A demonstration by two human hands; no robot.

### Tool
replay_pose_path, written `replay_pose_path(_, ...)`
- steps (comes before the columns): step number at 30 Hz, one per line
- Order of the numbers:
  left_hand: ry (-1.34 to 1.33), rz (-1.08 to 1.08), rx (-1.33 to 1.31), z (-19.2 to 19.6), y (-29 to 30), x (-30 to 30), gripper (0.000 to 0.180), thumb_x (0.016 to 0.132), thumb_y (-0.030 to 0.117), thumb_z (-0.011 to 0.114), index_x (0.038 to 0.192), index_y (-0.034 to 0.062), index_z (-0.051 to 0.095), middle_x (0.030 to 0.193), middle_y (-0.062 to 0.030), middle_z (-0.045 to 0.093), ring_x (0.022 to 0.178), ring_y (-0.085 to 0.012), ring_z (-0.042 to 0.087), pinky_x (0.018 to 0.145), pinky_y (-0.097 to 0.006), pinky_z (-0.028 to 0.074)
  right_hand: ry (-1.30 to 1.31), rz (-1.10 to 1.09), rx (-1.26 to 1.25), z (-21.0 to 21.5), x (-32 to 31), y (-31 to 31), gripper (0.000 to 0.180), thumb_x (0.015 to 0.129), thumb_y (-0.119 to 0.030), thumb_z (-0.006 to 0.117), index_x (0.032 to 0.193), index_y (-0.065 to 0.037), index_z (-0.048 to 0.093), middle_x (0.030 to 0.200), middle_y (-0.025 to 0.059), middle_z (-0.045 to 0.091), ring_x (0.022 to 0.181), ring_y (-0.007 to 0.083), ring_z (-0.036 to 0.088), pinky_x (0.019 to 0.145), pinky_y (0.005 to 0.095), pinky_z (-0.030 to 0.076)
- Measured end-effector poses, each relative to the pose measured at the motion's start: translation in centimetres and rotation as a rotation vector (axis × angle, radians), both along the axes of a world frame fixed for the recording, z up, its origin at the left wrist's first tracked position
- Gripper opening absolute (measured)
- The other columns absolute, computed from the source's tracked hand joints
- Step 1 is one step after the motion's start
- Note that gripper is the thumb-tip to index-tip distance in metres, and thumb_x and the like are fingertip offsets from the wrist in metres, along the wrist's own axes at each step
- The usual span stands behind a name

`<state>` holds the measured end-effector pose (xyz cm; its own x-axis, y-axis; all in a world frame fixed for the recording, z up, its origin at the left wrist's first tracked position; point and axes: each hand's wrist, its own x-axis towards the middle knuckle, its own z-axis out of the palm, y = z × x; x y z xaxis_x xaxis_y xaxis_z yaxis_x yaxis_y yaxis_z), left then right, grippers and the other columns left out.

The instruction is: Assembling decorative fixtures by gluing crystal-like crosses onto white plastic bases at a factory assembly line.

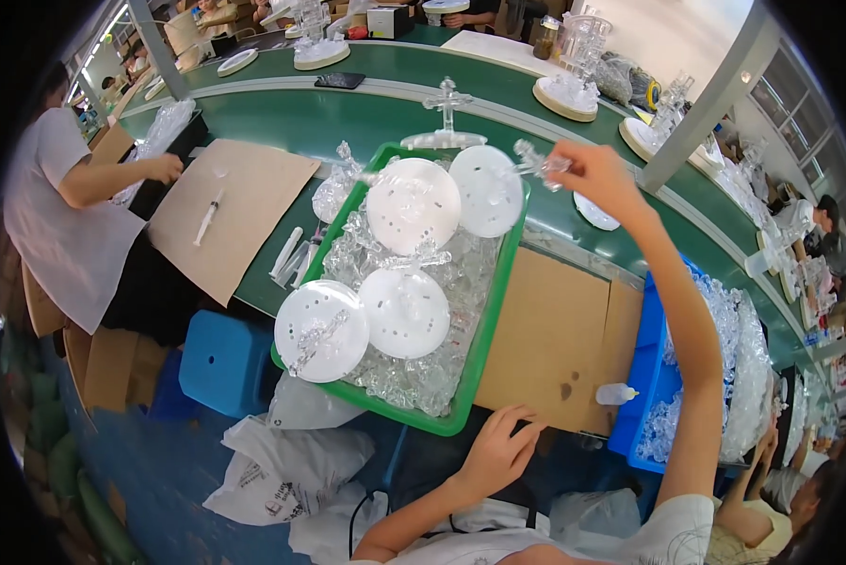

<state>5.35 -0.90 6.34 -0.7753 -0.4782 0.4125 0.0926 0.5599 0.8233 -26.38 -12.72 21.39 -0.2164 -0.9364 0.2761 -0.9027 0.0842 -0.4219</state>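
Observation:
My right hand (588, 174) is raised at the far side of the bench, its fingers closed around a clear plastic fitting (536, 162) with several short arms. The fitting is just right of a white round disc (486, 191) at the back of a green tray (510, 254). My left hand (501, 450) rests by the near edge of a brown cardboard sheet (545, 330), fingers loosely apart and holding nothing that shows. The tray is heaped with clear plastic fittings (409, 384). Several white discs lie on the heap, including one (414, 207) and another (404, 314).
Right of the cardboard are a small dropper bottle (615, 394) and a blue bin (635, 443) of clear parts. Left of the tray, a syringe (208, 218) lies on another cardboard sheet (253, 179) near a co-worker (74, 188). A metal post (715, 94) rises at the right.

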Motion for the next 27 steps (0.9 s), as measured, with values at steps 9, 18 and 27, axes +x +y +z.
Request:
replay_pose_path(9, 0.056, 0.226, -0.127, 4.7, -3.8, 1.6, 0.029, 0.077, -0.002, 0.063, 0.106, 0.0008, 0.062, 0.117, -0.0187, 0.055, 0.113, -0.0366, 0.052, 0.093, -0.041, 0.044, 0.300, 0.023, 0.395, 2.7, -2.1, 4.6, 0.020, 0.072, -0.024, 0.066, 0.086, -0.010, 0.061, 0.073, 0.0085, 0.065, 0.070, 0.0273, 0.062, 0.059, 0.0366, 0.047)
replay_pose_path(18, 0.063, 0.375, -0.422, 4.2, -7.6, 1.2, 0.040, 0.074, -0.003, 0.063, 0.113, 0.0042, 0.063, 0.125, -0.0188, 0.053, 0.118, -0.0377, 0.050, 0.095, -0.044, 0.042, 0.075, 0.199, 0.911, -1.7, -7.6, 5.7, 0.039, 0.064, -0.015, 0.073, 0.102, -0.009, 0.065, 0.092, 0.0125, 0.067, 0.087, 0.0285, 0.063, 0.075, 0.0369, 0.050)
replay_pose_path(27, -0.046, 0.326, -0.433, 2.7, -7.0, 0.1, 0.040, 0.072, -0.003, 0.064, 0.111, 0.0057, 0.064, 0.119, -0.0155, 0.056, 0.112, -0.0353, 0.054, 0.091, -0.043, 0.046, 0.315, -0.001, 0.317, -9.5, -8.9, -13.1, 0.072, 0.063, -0.022, 0.079, 0.127, -0.009, 0.049, 0.112, 0.0178, 0.061, 0.106, 0.0338, 0.057, 0.089, 0.0420, 0.048)
